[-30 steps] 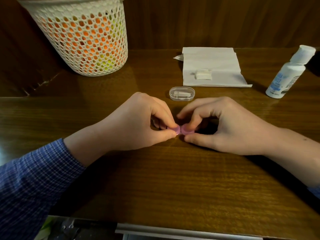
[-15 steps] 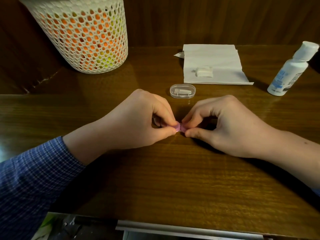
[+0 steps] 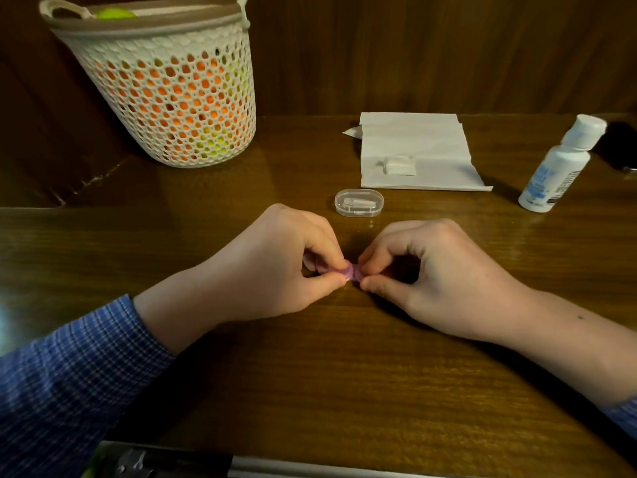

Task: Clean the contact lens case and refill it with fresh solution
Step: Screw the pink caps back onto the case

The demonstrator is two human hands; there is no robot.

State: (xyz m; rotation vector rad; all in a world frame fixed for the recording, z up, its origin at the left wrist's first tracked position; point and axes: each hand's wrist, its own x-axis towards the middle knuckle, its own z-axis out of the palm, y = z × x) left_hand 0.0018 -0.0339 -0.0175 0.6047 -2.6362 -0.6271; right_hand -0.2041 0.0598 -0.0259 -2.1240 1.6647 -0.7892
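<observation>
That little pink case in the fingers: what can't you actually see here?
Head view, the only one:
- Pink case: mostly covered by left hand and right hand; lids on or off, unclear.
- White bottle: label print too small.
- Clear box: contents indistinct.
- Basket: contents only glimpsed through mesh.

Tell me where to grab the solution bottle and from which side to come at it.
Grip the solution bottle around its white body, below the cap, probably with the right hand coming from its near side. It stands upright on the table, apart from the tissue, and the straight body looks easier to wrap than the narrower cap.
</observation>
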